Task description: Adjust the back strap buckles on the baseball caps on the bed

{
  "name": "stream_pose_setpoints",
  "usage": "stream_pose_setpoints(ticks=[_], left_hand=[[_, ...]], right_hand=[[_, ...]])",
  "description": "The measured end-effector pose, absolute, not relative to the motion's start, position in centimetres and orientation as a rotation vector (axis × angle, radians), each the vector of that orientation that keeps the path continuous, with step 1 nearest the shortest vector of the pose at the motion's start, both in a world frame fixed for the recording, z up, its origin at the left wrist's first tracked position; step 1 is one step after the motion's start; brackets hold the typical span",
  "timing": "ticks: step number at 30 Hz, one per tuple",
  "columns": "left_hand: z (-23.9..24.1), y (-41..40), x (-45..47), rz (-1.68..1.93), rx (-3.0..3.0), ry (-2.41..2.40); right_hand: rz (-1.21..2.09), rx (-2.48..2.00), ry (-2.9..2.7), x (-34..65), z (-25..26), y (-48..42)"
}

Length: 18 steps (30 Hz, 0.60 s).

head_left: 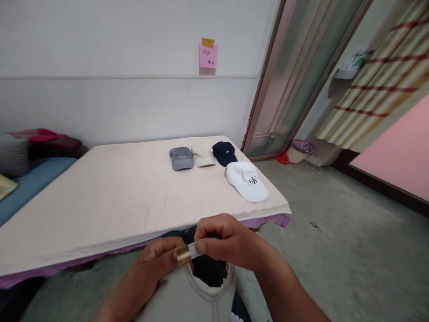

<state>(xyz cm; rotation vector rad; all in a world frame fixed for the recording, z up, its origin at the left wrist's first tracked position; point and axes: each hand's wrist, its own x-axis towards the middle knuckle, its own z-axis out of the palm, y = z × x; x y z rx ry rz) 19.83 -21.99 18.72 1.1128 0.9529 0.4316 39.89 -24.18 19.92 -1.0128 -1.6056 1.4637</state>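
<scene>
A light grey cap (197,299) is held low in front of me, its rear opening toward the bed. My left hand (157,259) pinches a gold-coloured metal buckle (183,256) on the cap's back strap. Thumb and fingers of my right hand (224,237) are closed on the pale strap (194,250) just right of that buckle. On the bed beyond lie a grey cap (181,158), a cream cap (203,156), a navy cap (225,153) and a white cap (247,181) with black letters.
The bed (117,192) has a pale cover and purple cloth under its edge. Cushions and a blue mat (43,179) are at left. A pink note (208,56) hangs on the wall. A bin (300,151) stands by the sliding door (278,98); concrete floor (342,241) spreads right.
</scene>
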Motion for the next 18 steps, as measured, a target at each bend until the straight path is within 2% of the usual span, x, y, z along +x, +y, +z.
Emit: stream_pose_setpoints(ticks=[18], left_hand=[[18.63,-21.78,20.07,0.448,1.085,0.884]], right_hand=[[1.667,-0.967,-1.425,39.9,19.23,-24.15]])
